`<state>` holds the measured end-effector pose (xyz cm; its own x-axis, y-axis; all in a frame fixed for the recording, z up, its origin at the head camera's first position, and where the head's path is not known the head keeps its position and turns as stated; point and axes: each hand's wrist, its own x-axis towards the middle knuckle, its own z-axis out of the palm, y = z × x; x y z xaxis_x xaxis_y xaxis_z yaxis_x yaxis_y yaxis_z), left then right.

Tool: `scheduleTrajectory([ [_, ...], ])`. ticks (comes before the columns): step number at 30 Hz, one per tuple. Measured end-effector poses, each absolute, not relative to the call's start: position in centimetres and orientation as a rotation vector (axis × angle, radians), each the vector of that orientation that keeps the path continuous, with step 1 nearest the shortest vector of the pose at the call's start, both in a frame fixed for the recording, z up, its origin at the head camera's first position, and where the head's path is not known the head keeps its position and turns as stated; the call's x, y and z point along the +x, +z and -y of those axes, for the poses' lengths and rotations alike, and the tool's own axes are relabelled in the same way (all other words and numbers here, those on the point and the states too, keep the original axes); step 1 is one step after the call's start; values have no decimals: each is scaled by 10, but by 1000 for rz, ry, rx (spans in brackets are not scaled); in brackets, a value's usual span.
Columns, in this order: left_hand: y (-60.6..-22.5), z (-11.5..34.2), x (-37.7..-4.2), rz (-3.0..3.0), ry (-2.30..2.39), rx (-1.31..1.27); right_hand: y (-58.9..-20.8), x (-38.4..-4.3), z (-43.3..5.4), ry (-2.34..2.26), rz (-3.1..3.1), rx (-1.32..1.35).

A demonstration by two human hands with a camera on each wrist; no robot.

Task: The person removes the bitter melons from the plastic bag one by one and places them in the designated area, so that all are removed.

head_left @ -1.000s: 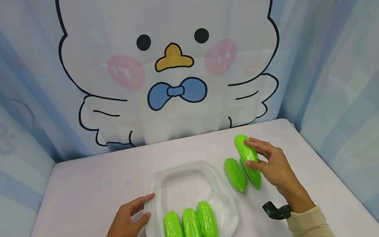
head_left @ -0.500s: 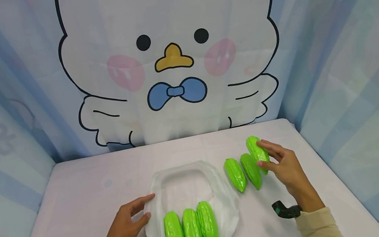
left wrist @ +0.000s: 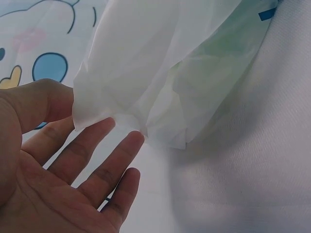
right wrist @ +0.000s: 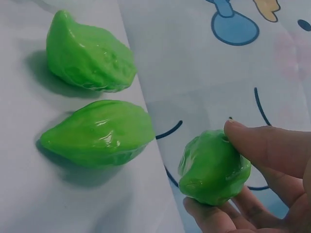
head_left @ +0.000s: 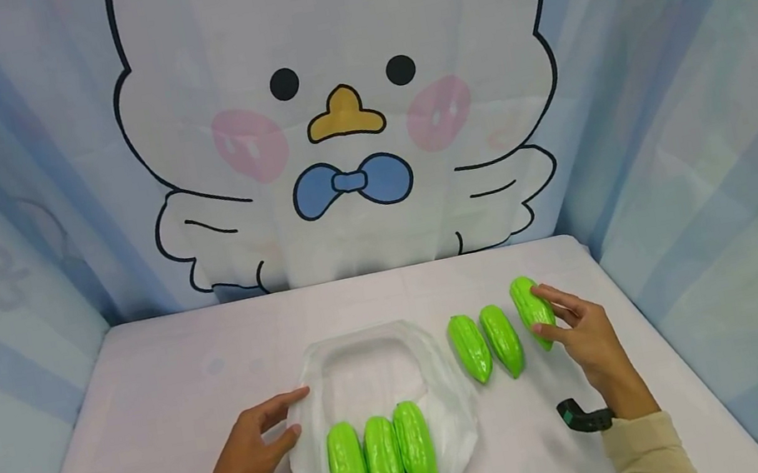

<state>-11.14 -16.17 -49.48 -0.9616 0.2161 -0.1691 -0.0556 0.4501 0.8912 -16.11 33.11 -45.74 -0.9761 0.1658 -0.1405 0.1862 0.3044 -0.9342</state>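
Note:
In the head view, my right hand (head_left: 591,343) grips a bright green, wrinkled bitter melon (head_left: 531,309) between thumb and fingers at the right of the table. The right wrist view shows this bitter melon (right wrist: 214,170) end-on, thumb on top and fingers below. Two more lie side by side to its left, a nearer bitter melon (head_left: 502,340) and a farther one (head_left: 471,349). My left hand (head_left: 252,449) touches the left rim of a white plastic bag (head_left: 458,425), fingers relaxed and apart. Its fingertips meet the bag edge (left wrist: 131,73) in the left wrist view.
Three bitter melons (head_left: 385,468) lie in a row inside the bag's front part. A white-covered table (head_left: 167,375) bears everything. Behind it hangs a curtain (head_left: 364,239) with a cartoon bird, and patterned curtains close both sides.
My right hand has moved the gripped bitter melon rightward, away from the two beside the bag, uncovering the one it overlapped. My left hand and the bag have stayed put.

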Motion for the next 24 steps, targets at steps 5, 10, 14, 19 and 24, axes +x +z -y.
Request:
scheduleTrajectory([
  [5,-495,162,-112,-2453,1525,166,-469,-163,-335,-1807,-2513,395],
  [10,-495,162,-112,-2456,1522,172,-481,-165,-340,-1796,-2513,418],
  [14,-495,161,-112,-2459,1515,162,-490,-167,-344,-1787,-2515,462],
  [19,-497,161,-112,-2465,1515,169,-498,-168,-346,-1799,-2491,499],
  [24,-496,162,-112,-2463,1518,184,-504,-165,-346,-1820,-2477,498],
])
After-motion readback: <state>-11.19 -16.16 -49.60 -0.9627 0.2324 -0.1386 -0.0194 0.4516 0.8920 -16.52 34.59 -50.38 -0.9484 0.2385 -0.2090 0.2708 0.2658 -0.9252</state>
